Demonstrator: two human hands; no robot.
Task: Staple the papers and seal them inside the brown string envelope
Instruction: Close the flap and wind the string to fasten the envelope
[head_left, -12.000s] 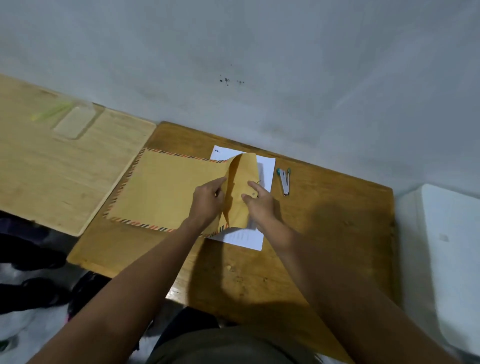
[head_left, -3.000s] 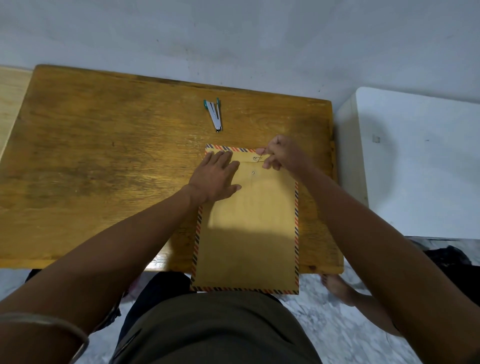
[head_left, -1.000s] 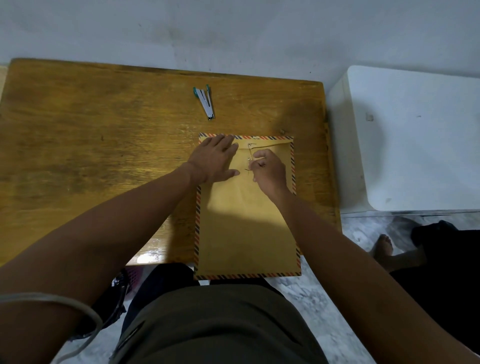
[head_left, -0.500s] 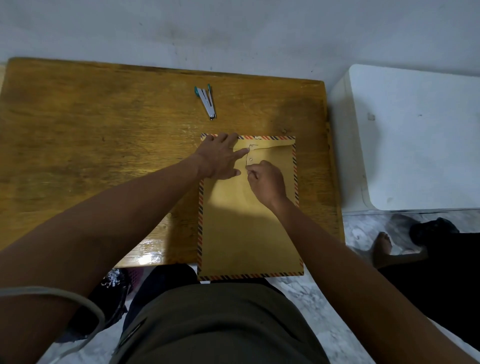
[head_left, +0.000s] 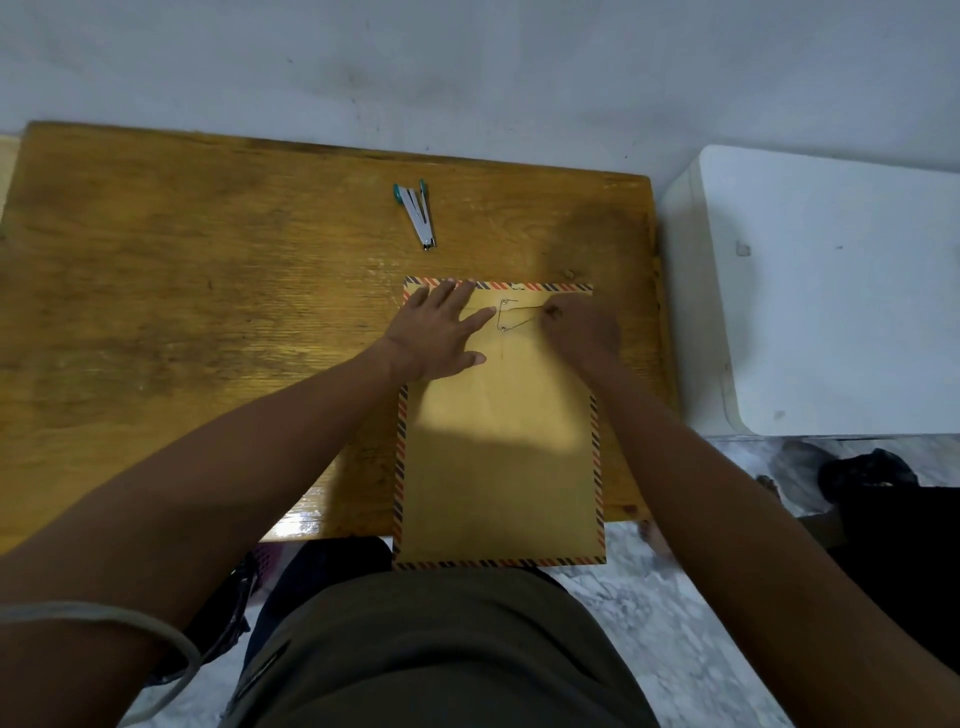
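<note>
With the left hand (head_left: 434, 332) still flat on the envelope (head_left: 498, 441) on the table (head_left: 208, 322), the right hand's (head_left: 584, 332) fingers have pulled the pinched string (head_left: 519, 317) rightward off the buttons, so sealing is nearly finished.

Plain grey-white wall (head_left: 467, 62) behind, faintly smudged. Worn wooden table (head_left: 182, 312) pushed against it, grain glossy under overhead light. White cabinet (head_left: 831, 286) just beside the table's right edge. Pale marbled floor (head_left: 675, 623) below.
</note>
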